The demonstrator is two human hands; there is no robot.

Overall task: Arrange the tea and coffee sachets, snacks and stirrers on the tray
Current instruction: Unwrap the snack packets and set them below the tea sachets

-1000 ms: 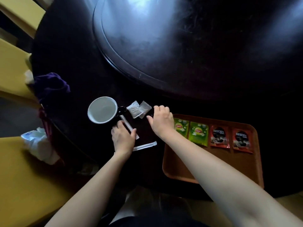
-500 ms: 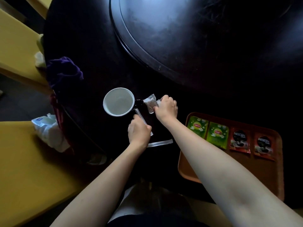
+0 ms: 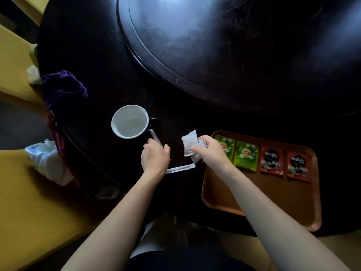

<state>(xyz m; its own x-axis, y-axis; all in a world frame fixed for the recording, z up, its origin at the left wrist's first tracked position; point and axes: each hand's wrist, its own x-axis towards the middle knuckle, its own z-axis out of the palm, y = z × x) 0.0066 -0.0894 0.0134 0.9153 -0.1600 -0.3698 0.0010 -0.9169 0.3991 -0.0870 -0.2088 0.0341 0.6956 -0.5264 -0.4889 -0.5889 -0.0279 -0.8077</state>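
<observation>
An orange tray (image 3: 254,194) lies at the table's near right edge. Along its far side sit two green tea sachets (image 3: 245,158) and two red coffee sachets (image 3: 284,163) in a row. My right hand (image 3: 210,151) holds two small clear snack packets (image 3: 189,146) just left of the tray's far left corner. My left hand (image 3: 155,156) rests closed on a wrapped stirrer (image 3: 155,136) that points toward the mug. A second wrapped stirrer (image 3: 180,168) lies flat on the table near my left wrist.
A white-lined mug (image 3: 130,121) with a dark handle stands left of the stirrers. A raised dark turntable (image 3: 214,55) fills the table's middle. A purple cloth (image 3: 62,89) sits at the left edge, with a white plastic packet (image 3: 46,159) on the yellow seat below.
My right hand has picked up the two snack packets from beside the mug and carried them right, toward the tray. My left hand stays on the stirrer.
</observation>
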